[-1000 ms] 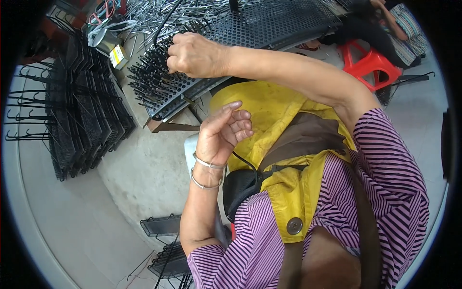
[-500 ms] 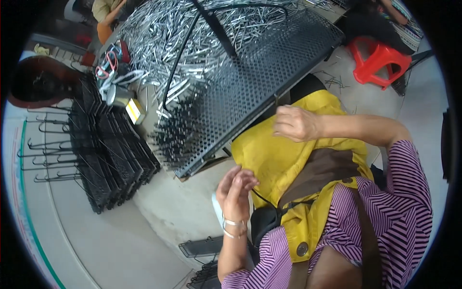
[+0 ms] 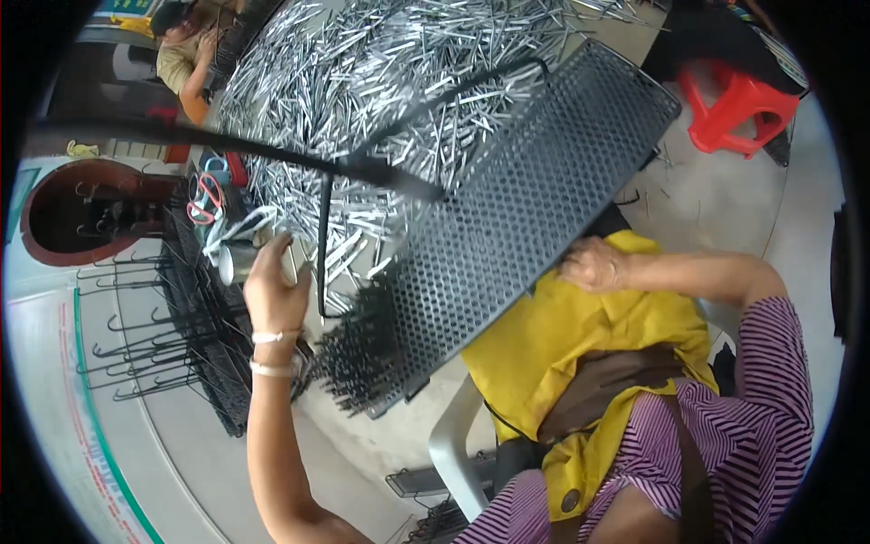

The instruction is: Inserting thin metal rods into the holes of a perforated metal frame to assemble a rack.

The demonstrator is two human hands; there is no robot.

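My left hand [image 3: 276, 292] reaches out beside a metal can [image 3: 237, 261], its thumb apart from the fingers. What lies beneath the palm is hidden. My right hand [image 3: 594, 265] is closed in front of the near edge of a black perforated metal rack [image 3: 507, 213]. Whether it grips anything I cannot make out. Many short black pegs [image 3: 353, 349] bristle at the rack's left end. A long black bar [image 3: 272, 150], partly blurred, slants over the rack, and a bent black rod [image 3: 324, 245] stands near its left end.
Loose silver metal strips [image 3: 362, 54] are heaped behind the rack. Scissors with red handles [image 3: 207, 199] lie left of the heap. Stacked black racks with hooks [image 3: 204, 335] stand at left. A red stool [image 3: 739, 109] is at right. Another person [image 3: 181, 63] sits far left.
My left hand has moved forward and left to the can, where a small yellow-and-white box no longer shows. My right hand has shifted slightly; the long bar now slants further left.
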